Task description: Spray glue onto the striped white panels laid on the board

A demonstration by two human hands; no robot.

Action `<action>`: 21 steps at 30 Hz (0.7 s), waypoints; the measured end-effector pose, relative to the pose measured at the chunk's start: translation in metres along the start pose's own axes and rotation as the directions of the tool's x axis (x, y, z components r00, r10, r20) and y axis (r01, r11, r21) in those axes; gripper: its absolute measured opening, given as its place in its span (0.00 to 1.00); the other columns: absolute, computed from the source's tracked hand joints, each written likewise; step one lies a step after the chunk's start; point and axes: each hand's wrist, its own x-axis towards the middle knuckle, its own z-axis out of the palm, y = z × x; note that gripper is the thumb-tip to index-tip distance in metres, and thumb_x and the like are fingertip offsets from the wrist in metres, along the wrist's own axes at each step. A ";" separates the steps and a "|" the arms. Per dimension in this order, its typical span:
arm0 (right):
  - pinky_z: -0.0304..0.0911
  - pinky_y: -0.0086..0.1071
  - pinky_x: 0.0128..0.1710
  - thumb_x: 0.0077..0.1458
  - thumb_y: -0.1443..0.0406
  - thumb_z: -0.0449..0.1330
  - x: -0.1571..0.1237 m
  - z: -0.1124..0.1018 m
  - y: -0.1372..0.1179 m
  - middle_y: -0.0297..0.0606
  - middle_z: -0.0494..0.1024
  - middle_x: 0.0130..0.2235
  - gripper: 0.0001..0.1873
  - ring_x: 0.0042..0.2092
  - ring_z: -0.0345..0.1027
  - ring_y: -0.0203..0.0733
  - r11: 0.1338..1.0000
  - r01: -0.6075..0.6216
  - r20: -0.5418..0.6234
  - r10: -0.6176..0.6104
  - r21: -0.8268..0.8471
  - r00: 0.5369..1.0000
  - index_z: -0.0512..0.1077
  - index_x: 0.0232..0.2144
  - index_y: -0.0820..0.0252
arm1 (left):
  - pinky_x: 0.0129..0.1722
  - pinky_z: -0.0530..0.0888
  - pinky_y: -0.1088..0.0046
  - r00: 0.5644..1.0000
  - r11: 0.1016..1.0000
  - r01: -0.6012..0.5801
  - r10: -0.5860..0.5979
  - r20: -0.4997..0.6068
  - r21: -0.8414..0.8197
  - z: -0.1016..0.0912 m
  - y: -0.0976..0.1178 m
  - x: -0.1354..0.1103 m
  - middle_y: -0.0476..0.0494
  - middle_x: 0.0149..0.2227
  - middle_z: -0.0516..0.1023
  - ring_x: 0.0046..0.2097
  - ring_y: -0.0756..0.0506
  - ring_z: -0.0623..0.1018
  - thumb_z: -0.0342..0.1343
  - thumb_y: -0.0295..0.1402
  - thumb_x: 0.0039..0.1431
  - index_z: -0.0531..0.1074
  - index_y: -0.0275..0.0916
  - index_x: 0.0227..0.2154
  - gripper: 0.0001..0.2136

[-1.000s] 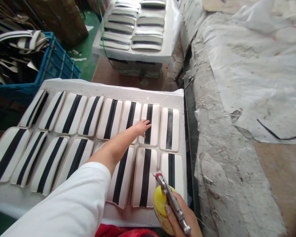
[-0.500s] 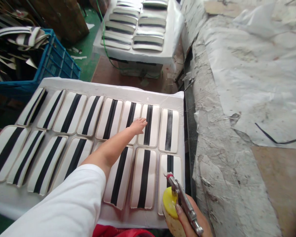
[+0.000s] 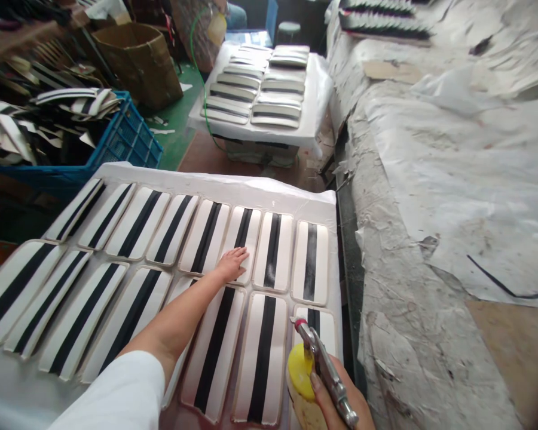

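Your left hand (image 3: 233, 263) is lying open and flat, palm down with the fingers stretched out together. The fingertips are resting on the near end of a striped panel (image 3: 245, 230), the sixth from the left in the far row. Your left forearm is reaching straight out from the white sleeve (image 3: 116, 394), crossing the near row at a slant. Your right hand (image 3: 341, 406) is sitting low at the bottom edge, closed around a spray gun (image 3: 327, 376). The thumb is pressing against its metal body, and the red-tipped nozzle is pointing up and away. The gun's yellow cup (image 3: 298, 371) is hanging just left of your thumb, over the near right corner of the white board (image 3: 269, 186).

On that board you are looking at sixteen white panels with black stripes, lying in two rows of eight. One in the near row is largely hidden under your forearm, and the last is partly behind the gun.

Beyond the board, a second table (image 3: 316, 101) is carrying more panels in two columns, too foreshortened to count. One blue crate (image 3: 125, 137) of loose striped pieces is standing to the left, with one cardboard box (image 3: 138, 65) behind it. A paper-covered bench (image 3: 430, 179) is running along the right.
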 end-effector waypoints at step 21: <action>0.66 0.27 0.46 0.61 0.54 0.55 0.083 0.007 -0.042 0.39 0.77 0.47 0.22 0.47 0.72 0.43 0.994 0.060 -0.162 -0.045 0.092 0.986 0.67 0.53 0.57 | 0.55 0.69 0.60 0.970 0.999 -0.033 0.034 0.242 -0.012 -0.050 -0.008 0.074 0.35 0.70 0.33 0.60 0.31 0.67 0.72 0.41 0.33 0.40 0.48 0.67 0.59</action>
